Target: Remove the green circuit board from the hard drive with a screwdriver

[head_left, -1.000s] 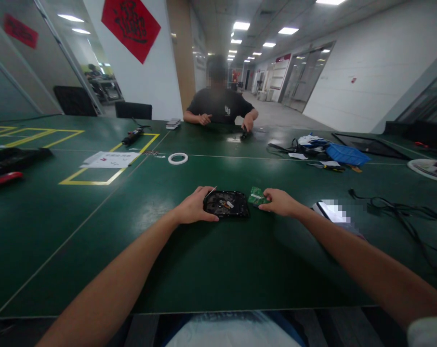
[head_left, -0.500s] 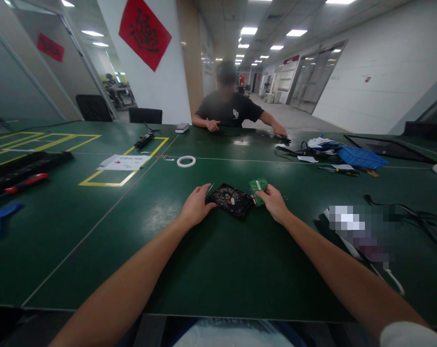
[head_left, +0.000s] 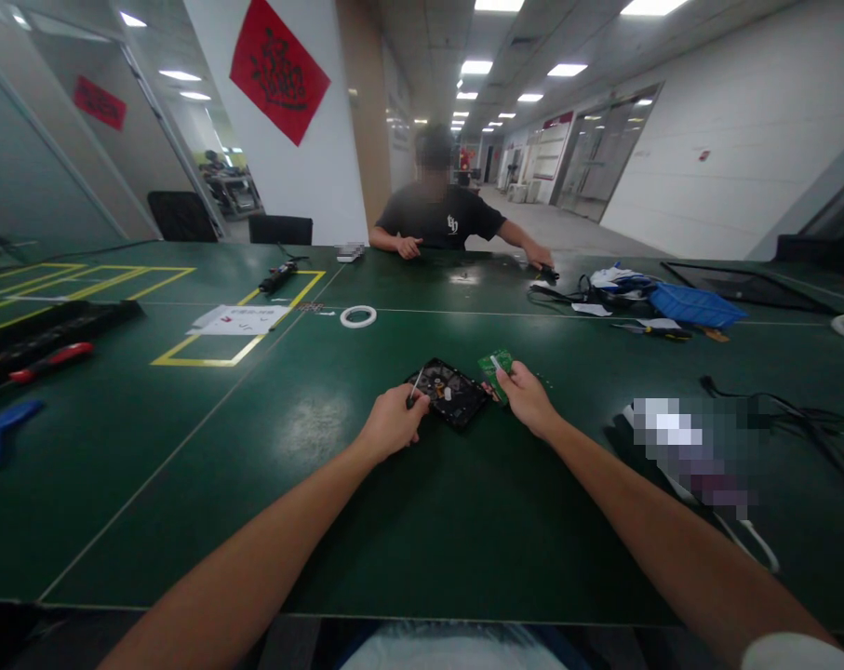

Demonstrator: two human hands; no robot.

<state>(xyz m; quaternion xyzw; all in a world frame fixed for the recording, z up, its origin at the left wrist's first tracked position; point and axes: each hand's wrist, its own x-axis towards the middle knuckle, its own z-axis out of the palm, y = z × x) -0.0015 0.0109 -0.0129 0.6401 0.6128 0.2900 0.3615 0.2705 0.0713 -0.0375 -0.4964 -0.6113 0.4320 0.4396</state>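
Note:
A black hard drive (head_left: pixel 450 392) lies turned at an angle on the green table (head_left: pixel 268 447), its inner parts showing. My left hand (head_left: pixel 392 423) is closed at its near left corner, and a thin metal tool (head_left: pixel 414 386) sticks up from the fingers. My right hand (head_left: pixel 526 398) pinches a small green circuit board (head_left: pixel 495 368) at the drive's right edge, tilted up off the table.
A person in a dark shirt (head_left: pixel 441 216) sits across the table, one hand reaching toward a small black object (head_left: pixel 548 273). A tape ring (head_left: pixel 358 316), a paper sheet (head_left: pixel 240 319), a blue tray (head_left: pixel 697 304), cables (head_left: pixel 784 409) and tools at the left edge (head_left: pixel 45 358) lie around.
The drive has been rotated and drawn nearer to me. My left hand has shifted to its near corner with the tool upright. My right hand has raised the green board.

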